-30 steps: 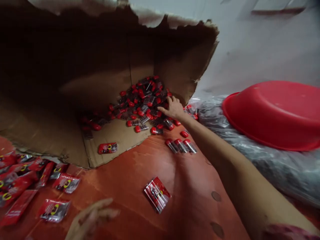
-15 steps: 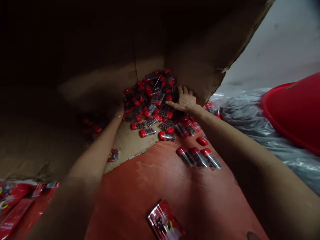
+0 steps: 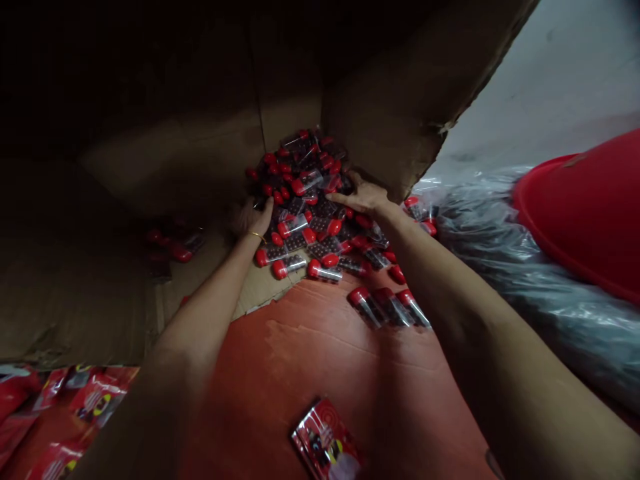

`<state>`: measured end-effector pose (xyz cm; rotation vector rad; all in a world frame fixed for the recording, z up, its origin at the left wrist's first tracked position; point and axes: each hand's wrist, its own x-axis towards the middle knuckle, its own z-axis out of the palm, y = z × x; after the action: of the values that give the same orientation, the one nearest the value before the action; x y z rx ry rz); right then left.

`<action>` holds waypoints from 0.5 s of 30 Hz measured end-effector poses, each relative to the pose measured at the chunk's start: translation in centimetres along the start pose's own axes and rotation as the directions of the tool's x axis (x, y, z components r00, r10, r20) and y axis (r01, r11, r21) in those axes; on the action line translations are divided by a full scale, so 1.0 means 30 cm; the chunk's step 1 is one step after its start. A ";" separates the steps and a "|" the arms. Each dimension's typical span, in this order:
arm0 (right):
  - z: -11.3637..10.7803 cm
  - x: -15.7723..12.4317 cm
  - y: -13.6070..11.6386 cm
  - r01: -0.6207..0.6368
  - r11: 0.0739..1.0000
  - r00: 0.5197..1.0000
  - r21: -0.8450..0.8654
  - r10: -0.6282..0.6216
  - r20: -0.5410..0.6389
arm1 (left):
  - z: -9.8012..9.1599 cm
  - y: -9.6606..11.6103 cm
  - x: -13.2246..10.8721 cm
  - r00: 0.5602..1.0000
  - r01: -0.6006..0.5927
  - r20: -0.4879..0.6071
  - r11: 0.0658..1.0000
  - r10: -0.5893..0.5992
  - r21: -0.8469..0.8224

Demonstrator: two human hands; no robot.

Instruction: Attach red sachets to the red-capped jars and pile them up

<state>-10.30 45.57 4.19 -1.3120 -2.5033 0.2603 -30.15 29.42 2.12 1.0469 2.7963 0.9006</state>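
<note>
A heap of small clear tubes with red caps and dark beads inside (image 3: 295,225) lies in the corner of a cardboard box (image 3: 295,120). My left hand (image 3: 256,217), with a thin gold bracelet at its wrist, touches the left side of the heap. Its thumb stands apart, and its other fingers are partly lost in shadow. Against the heap's right side rests my right hand (image 3: 369,199), thumb and fingers spread. Three matching tubes (image 3: 390,308) lie side by side on the orange surface (image 3: 300,360) in front of the heap.
A stack of red printed packets (image 3: 327,440) lies near the front. More red packets (image 3: 97,400) are at lower left. On the right are clear plastic sheeting (image 3: 480,227) and a big red tub (image 3: 585,207). A few tubes (image 3: 180,252) lie in shadow at left.
My left hand has come out of the shadow and moved right, closer to the heap. My right hand stays at the heap's right side. Some tubes have shifted, and the view has moved slightly.
</note>
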 end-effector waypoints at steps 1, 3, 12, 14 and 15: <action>-0.006 -0.013 0.000 0.025 1.000 1.000 0.000 -0.025 0.014 | 0.006 0.015 -0.024 1.000 0.014 -0.011 1.000 -0.014 -0.006; -0.022 -0.046 0.000 0.063 0.998 0.996 -0.001 -0.063 0.059 | 0.019 0.051 -0.083 0.999 -0.046 0.015 0.998 0.046 -0.037; -0.090 -0.340 0.115 0.165 0.986 0.985 0.005 -0.165 0.042 | 0.057 0.203 -0.406 0.979 -0.191 0.054 0.974 0.198 -0.120; -0.105 -0.432 0.162 0.122 0.992 0.992 0.029 -0.123 0.022 | 0.071 0.227 -0.478 0.950 -0.284 0.086 0.947 0.299 -0.152; -0.114 -0.479 0.182 0.097 0.995 0.995 0.035 -0.097 0.019 | 0.077 0.237 -0.512 0.933 -0.323 0.107 0.931 0.344 -0.172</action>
<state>2.79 36.89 3.19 -1.1766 -2.5597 0.2951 -13.51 25.57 1.28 1.5248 2.4353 1.0074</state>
